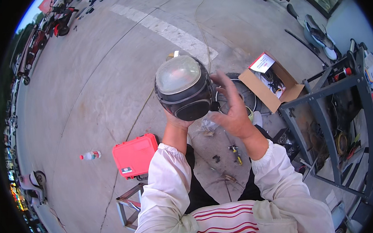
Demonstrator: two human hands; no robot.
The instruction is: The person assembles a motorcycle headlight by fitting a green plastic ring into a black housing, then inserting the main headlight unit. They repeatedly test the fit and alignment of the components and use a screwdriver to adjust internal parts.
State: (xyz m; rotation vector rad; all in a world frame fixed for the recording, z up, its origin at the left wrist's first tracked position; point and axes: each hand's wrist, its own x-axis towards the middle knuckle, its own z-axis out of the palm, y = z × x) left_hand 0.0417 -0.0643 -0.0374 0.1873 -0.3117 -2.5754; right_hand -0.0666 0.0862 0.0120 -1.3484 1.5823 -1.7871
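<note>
A rounded black lamp, apparently a vehicle headlight [179, 89], is held up in front of me with its cloudy clear lens facing upward. My left hand [176, 120] supports it from below, and most of its fingers are hidden behind the housing. Close by the lamp's right side, my right hand [236, 113] has its fingers spread and the thumb apart. Whether its fingertips touch the housing I cannot tell. Below my hands, a tool with a yellow handle [237, 157] lies on the concrete between my legs, near small dark parts [216, 159].
A red hard case [134, 157] and a plastic bottle [90, 155] are on the left. To the right, an open cardboard box [294, 93] holds parts beside a wheel [248, 94]. A dark metal rack [323, 125] stands at far right; a small metal frame [125, 205] is near my left arm.
</note>
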